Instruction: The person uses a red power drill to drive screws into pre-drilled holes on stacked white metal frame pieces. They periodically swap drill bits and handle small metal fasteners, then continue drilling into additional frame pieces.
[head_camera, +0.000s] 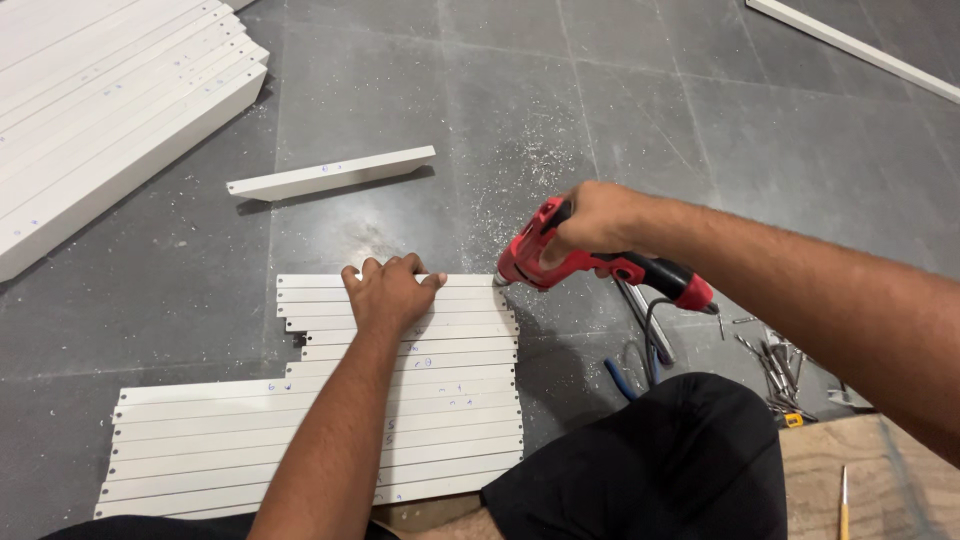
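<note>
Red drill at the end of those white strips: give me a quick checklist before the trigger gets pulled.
1. Left hand pressing down on the stack of white strips: ok.
2. Right hand gripping the red drill: ok.
3. Drill tip set at the strip end: cannot tell, too small.
4. Left fingers clear of the tip: ok, apart.
5. Strip ends flush at the drilling side: ok.
6. Cord clear of the knee: not ok, close beside it.
</note>
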